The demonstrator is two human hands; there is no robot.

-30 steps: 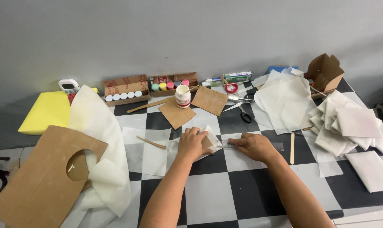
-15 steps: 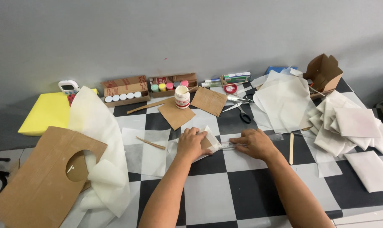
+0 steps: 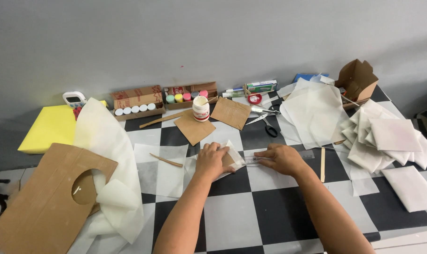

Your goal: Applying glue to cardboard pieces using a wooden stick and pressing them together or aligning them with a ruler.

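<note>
My left hand (image 3: 212,160) presses down on a small cardboard piece wrapped in white tissue paper (image 3: 232,159), near the middle of the checkered table (image 3: 232,216). My right hand (image 3: 283,159) lies just to its right, fingers holding a clear plastic ruler (image 3: 308,154) flat against the table. The ruler's left end meets the wrapped piece. Two bare cardboard squares (image 3: 194,128) (image 3: 231,113) lie behind my hands, beside a white glue jar (image 3: 201,109).
Scissors (image 3: 268,126) and large tissue sheets (image 3: 314,113) lie behind my right hand. Folded white packets (image 3: 392,136) are piled at the right. Wooden sticks (image 3: 165,160) (image 3: 322,164) flank my hands. A holed cardboard sheet (image 3: 39,207), yellow foam (image 3: 51,128) and paint-pot boxes (image 3: 136,101) sit left.
Both hands stay on the wrapped piece and the ruler. My right hand has edged slightly away from me; nothing else has moved.
</note>
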